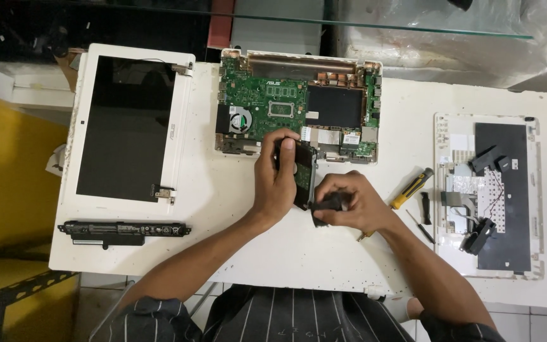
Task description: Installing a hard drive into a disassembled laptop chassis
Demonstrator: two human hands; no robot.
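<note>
Looking down from the head view, the laptop is lying well dismantled on the white bench (235, 209); the left hand (276, 183) is gripping a black hard drive (305, 174) just below the exposed motherboard (267, 101); the right hand (349, 202) is pinching a dark piece at its lower end; the screen lid (128, 126), battery (121, 229) and keyboard cover (508, 196) are lying apart.

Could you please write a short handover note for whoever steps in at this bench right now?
Left hand: holds the black drive in its metal bracket upright above the table.
Right hand: grip closed on a small black piece at the drive's lower end.
Done: white laptop is apart. Screen lid far left, long black battery below it, base with green motherboard at top centre, keyboard panel face down at right.
Tools: yellow-handled screwdriver and a thin black one lie right of the hands.
Left: drive is not yet set down; nothing reassembled.
</note>
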